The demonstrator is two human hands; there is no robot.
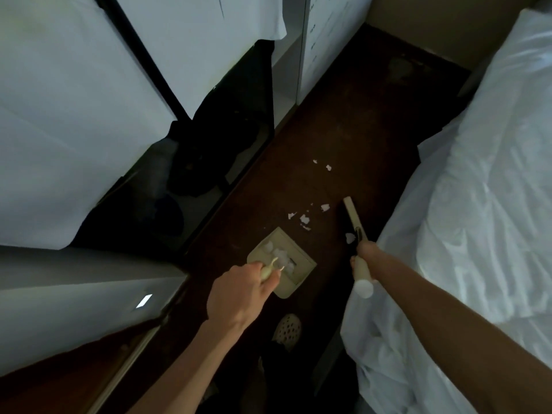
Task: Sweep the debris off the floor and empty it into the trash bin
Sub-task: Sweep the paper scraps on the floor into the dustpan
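A cream dustpan (pixel 294 258) lies on the dark floor with several white paper scraps inside it. My left hand (pixel 239 294) grips its handle from behind. My right hand (pixel 366 255) grips the cream handle of a small hand brush (pixel 352 216), whose head points away from me, to the right of the pan. Several white paper scraps (pixel 304 219) lie on the floor just beyond the pan's lip, and two more scraps (pixel 322 165) sit farther off. One scrap (pixel 349 237) lies beside the brush. No trash bin shows in the head view.
A bed with white sheets (pixel 478 204) lines the right side. White hanging cloth (pixel 74 115) and dark items (pixel 203 150) fill the left; a white cabinet (pixel 322 40) stands at the back. A perforated slipper (pixel 288 328) sits near my feet. The dark floor strip (pixel 358 115) runs between them.
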